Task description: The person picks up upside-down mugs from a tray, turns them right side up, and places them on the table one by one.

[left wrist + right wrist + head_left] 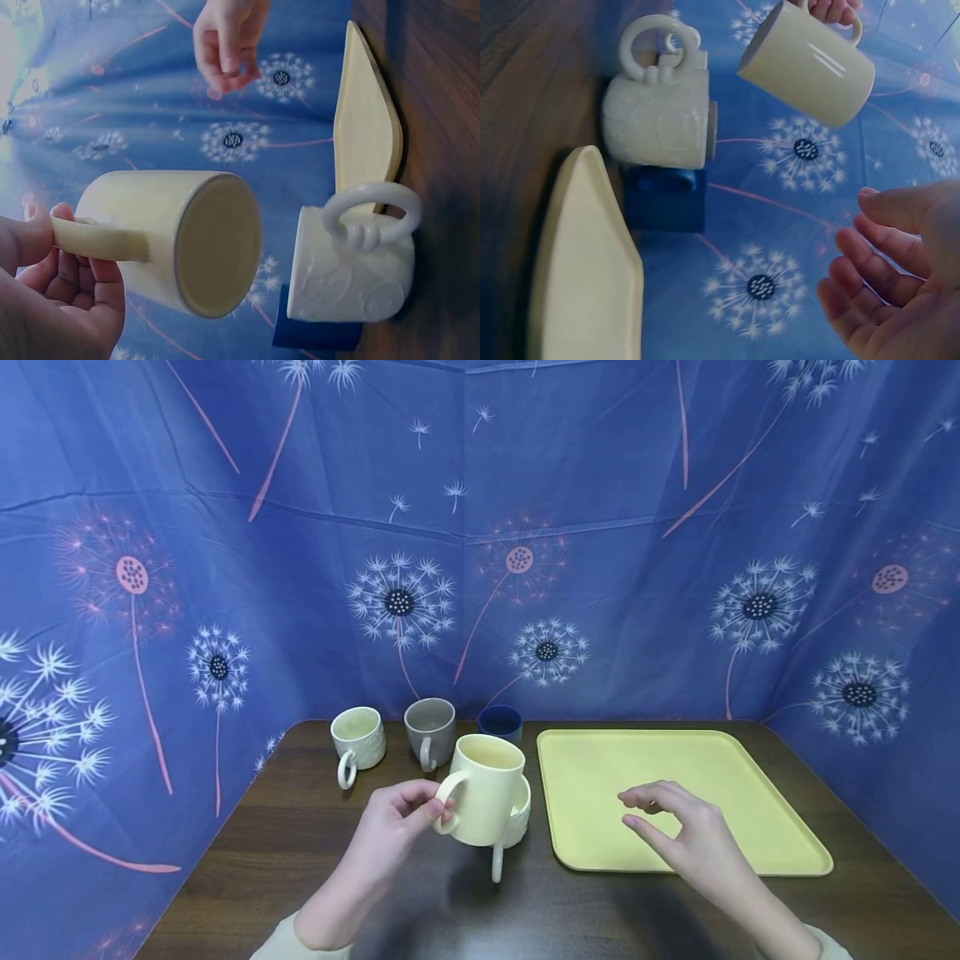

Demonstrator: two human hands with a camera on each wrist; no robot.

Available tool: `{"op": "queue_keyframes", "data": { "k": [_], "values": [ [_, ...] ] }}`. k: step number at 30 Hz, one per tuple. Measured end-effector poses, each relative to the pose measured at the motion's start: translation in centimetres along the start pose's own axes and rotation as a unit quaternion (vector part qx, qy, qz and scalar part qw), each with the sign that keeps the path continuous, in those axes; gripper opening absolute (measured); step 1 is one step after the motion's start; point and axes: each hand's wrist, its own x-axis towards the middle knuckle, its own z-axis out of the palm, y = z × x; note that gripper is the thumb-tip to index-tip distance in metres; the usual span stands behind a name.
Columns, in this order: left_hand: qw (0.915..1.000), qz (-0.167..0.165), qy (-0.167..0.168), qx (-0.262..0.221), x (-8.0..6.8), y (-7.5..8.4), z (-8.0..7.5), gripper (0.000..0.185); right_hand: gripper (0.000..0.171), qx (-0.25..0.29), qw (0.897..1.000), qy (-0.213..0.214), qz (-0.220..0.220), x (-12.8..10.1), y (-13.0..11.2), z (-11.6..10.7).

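My left hand (pixel 429 811) pinches the handle of a pale yellow mug (pixel 487 787) and holds it a little above the dark wooden table, slightly tilted. In the left wrist view the yellow mug (pixel 187 240) shows its base, with the left hand (pixel 67 277) curled round the handle. Just behind it a white embossed mug (pixel 519 817) stands on the table, its handle towards me. My right hand (pixel 639 807) hovers over the near left part of a yellow tray (pixel 750 793), fingers relaxed and holding nothing. The right wrist view shows the right hand (pixel 870 277) bare, apart from the yellow mug (pixel 810 64).
At the back of the table stand a white mug (pixel 358 739), a grey mug (pixel 430 729) and a dark blue cup (pixel 500 722). Blue dandelion-print cloth walls in the table on three sides. The table (pixel 300 852) ends close on the left.
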Motion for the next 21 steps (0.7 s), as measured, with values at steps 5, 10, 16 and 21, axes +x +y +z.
{"op": "queue_keyframes", "data": {
  "k": [5,10,16,21],
  "values": [
    [0.9989,-0.010,0.044,0.014,-0.4,-0.3,-0.6,0.012,0.037,0.005,1.000,-0.005,0.015,-0.7,0.8,0.4],
    [0.9965,0.004,0.079,0.028,-0.7,-1.0,-1.3,0.010,0.037,0.002,1.000,-0.015,0.020,-1.3,1.6,0.7],
    [0.9910,-0.004,0.130,0.032,-0.9,-1.7,-1.9,0.010,0.035,-0.007,0.999,-0.028,0.028,-2.1,2.6,1.2],
    [0.9868,-0.024,0.157,0.031,-1.0,-2.1,-2.4,0.011,0.034,-0.014,0.999,-0.032,0.029,-2.6,3.3,1.7]
  ]
}}
